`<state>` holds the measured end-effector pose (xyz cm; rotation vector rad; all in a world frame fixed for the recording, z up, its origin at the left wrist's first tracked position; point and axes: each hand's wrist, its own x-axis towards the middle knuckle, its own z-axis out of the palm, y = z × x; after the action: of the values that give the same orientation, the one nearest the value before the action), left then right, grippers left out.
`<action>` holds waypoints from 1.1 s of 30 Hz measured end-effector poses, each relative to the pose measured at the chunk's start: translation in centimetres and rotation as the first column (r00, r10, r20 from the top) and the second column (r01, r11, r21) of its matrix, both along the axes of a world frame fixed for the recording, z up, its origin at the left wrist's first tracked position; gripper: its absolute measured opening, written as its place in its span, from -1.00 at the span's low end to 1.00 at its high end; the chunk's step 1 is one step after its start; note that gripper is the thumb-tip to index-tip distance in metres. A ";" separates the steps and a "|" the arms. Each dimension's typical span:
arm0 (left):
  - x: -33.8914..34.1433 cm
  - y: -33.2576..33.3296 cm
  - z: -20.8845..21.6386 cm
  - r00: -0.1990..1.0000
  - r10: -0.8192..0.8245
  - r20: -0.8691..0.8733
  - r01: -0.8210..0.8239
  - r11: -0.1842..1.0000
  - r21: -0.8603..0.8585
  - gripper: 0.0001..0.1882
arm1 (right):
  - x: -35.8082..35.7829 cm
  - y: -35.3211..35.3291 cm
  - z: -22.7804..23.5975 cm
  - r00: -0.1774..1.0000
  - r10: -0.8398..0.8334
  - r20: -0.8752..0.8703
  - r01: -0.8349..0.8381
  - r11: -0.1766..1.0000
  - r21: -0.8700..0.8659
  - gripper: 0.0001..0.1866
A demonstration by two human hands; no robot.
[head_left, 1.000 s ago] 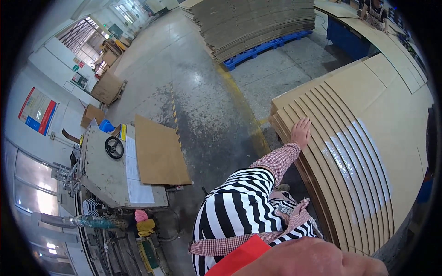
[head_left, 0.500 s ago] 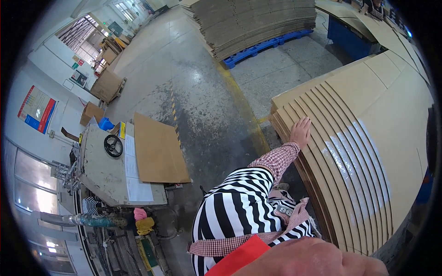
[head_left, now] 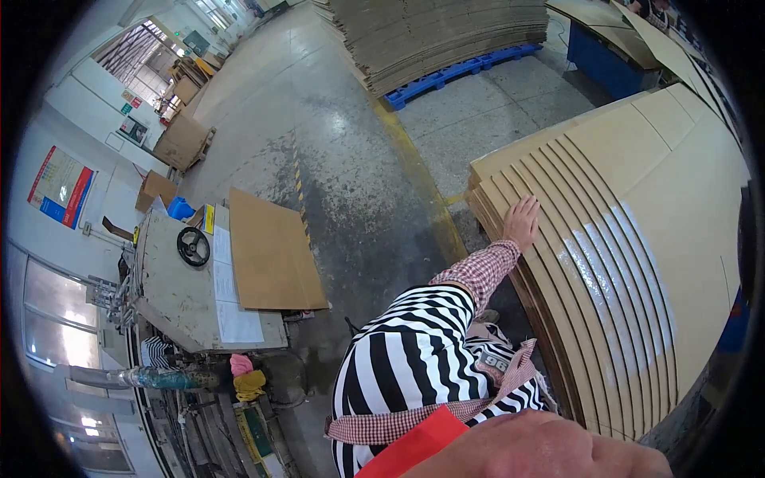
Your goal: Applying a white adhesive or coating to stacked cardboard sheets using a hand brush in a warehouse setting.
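Handwheel (head_left: 193,247) sat on the grey machine top (head_left: 163,295), brown board (head_left: 275,259) along its right edge. Left hand (head_left: 522,223) lay on the fanned cardboard stack (head_left: 661,179) right of the aisle (head_left: 347,179), at its left edge near the far corner, fingers close together; right hand's fingers, couldn't tell.

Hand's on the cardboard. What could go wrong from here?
1. The left hand is bare and lies near the exposed edges of the cardboard sheets, so a slip could mean an edge cut.
2. The sheets overlap in a stepped fan, so an uneven push might slide some out of line.
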<state>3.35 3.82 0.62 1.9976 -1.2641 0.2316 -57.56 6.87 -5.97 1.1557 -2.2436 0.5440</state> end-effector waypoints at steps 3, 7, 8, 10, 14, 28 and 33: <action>0.0 0.0 -0.1 1.000 -0.001 0.003 0.001 1.000 -0.013 -0.53 | 0.1 0.1 0.0 1.000 -0.006 -0.003 0.006 1.000 -0.001 -0.68; 0.1 0.0 0.0 1.000 -0.005 -0.023 0.006 0.999 0.043 -0.54 | 0.3 0.2 0.0 1.000 -0.015 -0.005 0.015 1.000 -0.002 -0.68; 0.1 0.0 0.0 1.000 -0.003 0.012 0.003 1.000 -0.002 -0.54 | 0.3 0.2 0.0 1.000 -0.016 -0.006 0.016 1.000 -0.002 -0.68; 0.0 0.0 0.1 1.000 -0.004 -0.022 0.005 1.000 0.028 -0.54 | 0.3 0.3 0.0 1.000 -0.019 -0.008 0.019 1.000 -0.004 -0.68; 0.0 0.0 0.1 1.000 -0.010 0.008 0.010 1.000 -0.023 -0.54 | 0.4 0.4 -0.1 1.000 -0.025 -0.007 0.025 1.000 -0.006 -0.67; 0.0 0.0 0.1 0.999 -0.010 -0.043 0.013 0.997 0.076 -0.52 | 0.4 0.5 -0.3 0.999 -0.045 -0.007 0.045 0.999 0.000 -0.67; -0.1 0.1 0.2 0.999 -0.008 -0.036 0.009 0.999 0.046 -0.52 | 0.6 0.5 -0.5 0.999 -0.052 -0.009 0.052 0.999 0.000 -0.66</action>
<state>3.29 3.91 0.81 2.0257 -1.2656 0.1635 -57.01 7.38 -6.47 1.0950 -2.2590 0.5169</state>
